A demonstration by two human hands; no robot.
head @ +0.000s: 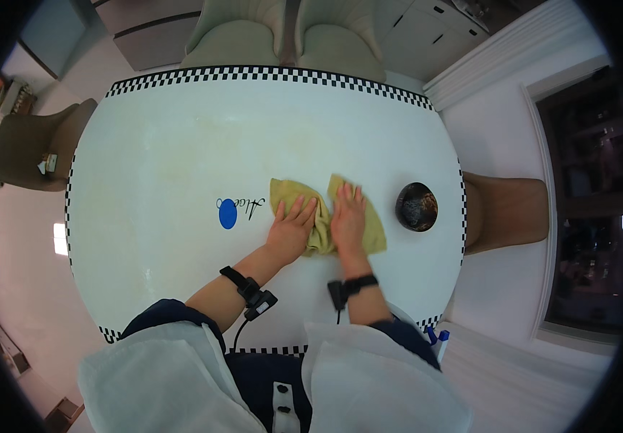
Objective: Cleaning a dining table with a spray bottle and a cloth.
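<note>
A yellow-green cloth [319,230] lies on the white tabletop [181,146], bunched into folds between my two hands. Whether it is one piece or two I cannot tell. My left hand [291,227] presses flat on its left part, fingers spread and pointing away from me. On the right part rests my right hand [348,216], also flat, its fingers straight. Neither hand curls around the cloth. To the right of it stands a dark round bowl [416,207] with a mottled brown, shiny surface. Left of the cloth, the tabletop bears black script lettering [250,207] and a blue oval [228,214].
A black-and-white checkered border [268,73] edges the table. Two pale upholstered chairs [233,43] stand beyond the far side; brown chairs stand at the left [35,146] and right [506,214]. Near the front right corner is a blue-topped bottle [441,341]. A cable hangs from each wrist device.
</note>
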